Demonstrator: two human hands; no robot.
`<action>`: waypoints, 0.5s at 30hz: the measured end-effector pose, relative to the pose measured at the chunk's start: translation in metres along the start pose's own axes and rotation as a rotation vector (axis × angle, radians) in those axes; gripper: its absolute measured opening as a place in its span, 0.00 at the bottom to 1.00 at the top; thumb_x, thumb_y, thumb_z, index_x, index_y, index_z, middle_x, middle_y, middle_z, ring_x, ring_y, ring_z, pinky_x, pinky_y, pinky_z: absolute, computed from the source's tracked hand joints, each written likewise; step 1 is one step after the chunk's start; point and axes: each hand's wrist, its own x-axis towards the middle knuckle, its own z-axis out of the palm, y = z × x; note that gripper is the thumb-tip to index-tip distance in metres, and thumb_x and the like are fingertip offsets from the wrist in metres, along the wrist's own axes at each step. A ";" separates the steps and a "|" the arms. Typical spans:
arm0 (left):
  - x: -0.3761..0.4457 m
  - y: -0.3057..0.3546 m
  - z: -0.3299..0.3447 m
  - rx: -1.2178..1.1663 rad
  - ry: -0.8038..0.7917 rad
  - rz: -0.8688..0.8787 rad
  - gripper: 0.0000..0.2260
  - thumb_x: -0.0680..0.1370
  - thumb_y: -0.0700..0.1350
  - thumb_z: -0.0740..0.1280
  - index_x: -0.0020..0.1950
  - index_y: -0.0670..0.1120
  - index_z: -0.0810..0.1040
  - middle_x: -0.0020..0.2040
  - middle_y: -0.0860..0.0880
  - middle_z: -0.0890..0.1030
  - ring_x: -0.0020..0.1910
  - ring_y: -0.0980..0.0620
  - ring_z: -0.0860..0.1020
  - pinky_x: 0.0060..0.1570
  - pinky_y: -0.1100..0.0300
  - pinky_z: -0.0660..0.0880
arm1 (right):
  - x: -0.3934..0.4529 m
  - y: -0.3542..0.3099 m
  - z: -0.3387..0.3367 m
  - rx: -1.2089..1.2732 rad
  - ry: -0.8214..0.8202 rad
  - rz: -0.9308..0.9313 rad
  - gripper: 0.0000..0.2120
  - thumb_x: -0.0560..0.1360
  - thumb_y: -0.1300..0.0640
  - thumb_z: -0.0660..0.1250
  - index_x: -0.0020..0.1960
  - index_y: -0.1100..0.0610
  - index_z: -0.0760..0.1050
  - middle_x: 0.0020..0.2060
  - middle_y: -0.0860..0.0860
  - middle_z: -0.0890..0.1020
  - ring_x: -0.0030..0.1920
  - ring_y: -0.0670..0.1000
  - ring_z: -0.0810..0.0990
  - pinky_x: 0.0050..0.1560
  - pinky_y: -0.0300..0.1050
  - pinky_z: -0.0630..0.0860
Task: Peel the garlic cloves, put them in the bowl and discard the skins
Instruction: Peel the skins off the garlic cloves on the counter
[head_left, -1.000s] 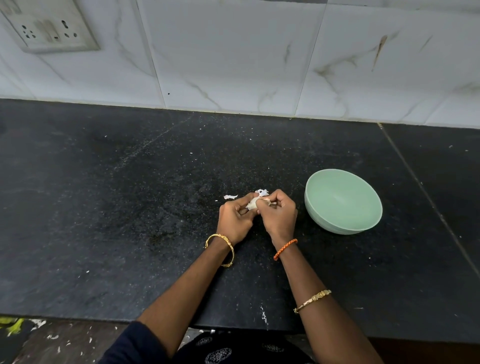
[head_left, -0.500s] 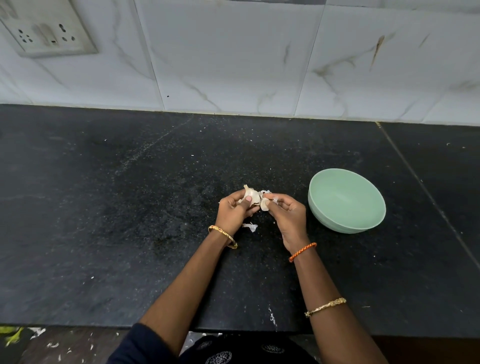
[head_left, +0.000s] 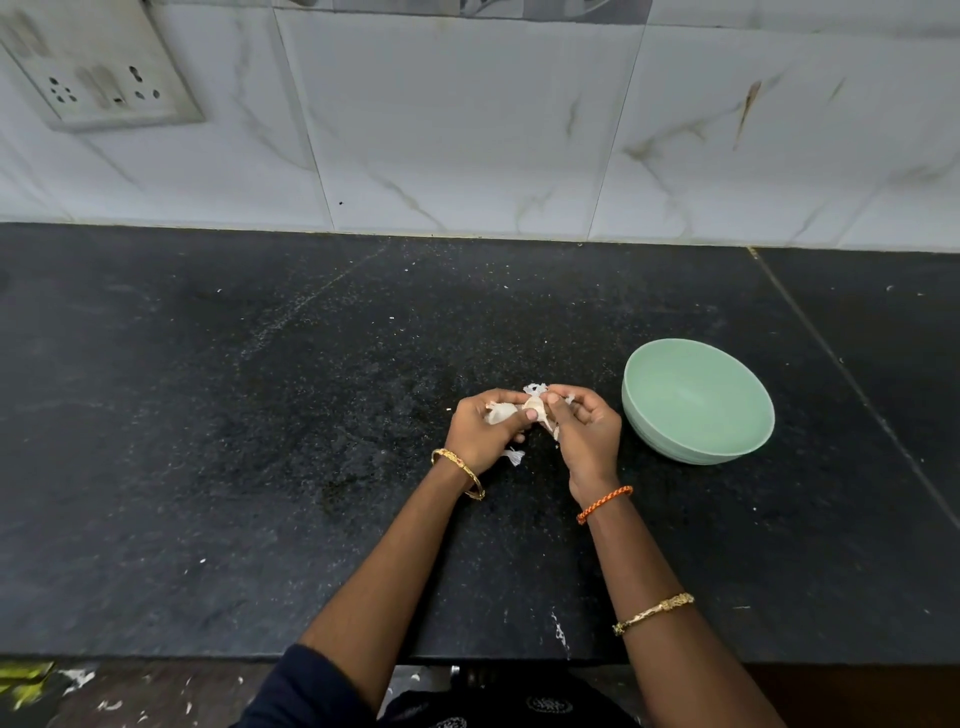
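Over the black speckled stone tabletop (head_left: 260, 467), the left hand (head_left: 480, 434) curls around the small white papery garlic bulb (head_left: 500, 412) while the right hand (head_left: 587, 431) pinches a pale clove (head_left: 535, 404) at its side. Light, brittle skin; best gripped at the firm clove tips. The pale green round bowl (head_left: 698, 400) sits just beyond, nothing visible inside.

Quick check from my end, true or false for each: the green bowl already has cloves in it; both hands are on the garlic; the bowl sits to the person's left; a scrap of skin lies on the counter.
1. The green bowl holds cloves. False: it looks empty.
2. The left hand and right hand both hold the garlic. True.
3. The bowl sits to the person's left. False: it is to the right of the right hand.
4. A skin scrap lies on the counter. True.
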 end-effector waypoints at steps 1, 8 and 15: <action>0.000 -0.001 0.000 0.003 0.011 0.007 0.05 0.74 0.36 0.71 0.49 0.42 0.81 0.39 0.49 0.82 0.30 0.60 0.78 0.34 0.66 0.77 | 0.001 -0.002 -0.001 -0.010 -0.008 0.005 0.07 0.74 0.69 0.68 0.44 0.57 0.79 0.44 0.57 0.84 0.44 0.49 0.84 0.39 0.35 0.78; 0.001 -0.003 0.004 0.091 0.059 0.075 0.08 0.75 0.34 0.70 0.52 0.41 0.82 0.46 0.45 0.83 0.35 0.55 0.79 0.35 0.62 0.79 | 0.005 -0.011 -0.009 -0.283 -0.130 -0.091 0.07 0.74 0.66 0.69 0.44 0.56 0.83 0.42 0.52 0.85 0.44 0.46 0.83 0.45 0.36 0.78; 0.001 -0.003 0.004 0.083 0.086 0.077 0.09 0.74 0.33 0.69 0.54 0.40 0.80 0.45 0.48 0.82 0.34 0.59 0.79 0.34 0.65 0.78 | 0.008 -0.007 -0.008 -0.557 -0.283 -0.255 0.06 0.73 0.65 0.71 0.48 0.60 0.84 0.44 0.50 0.83 0.44 0.41 0.81 0.46 0.29 0.74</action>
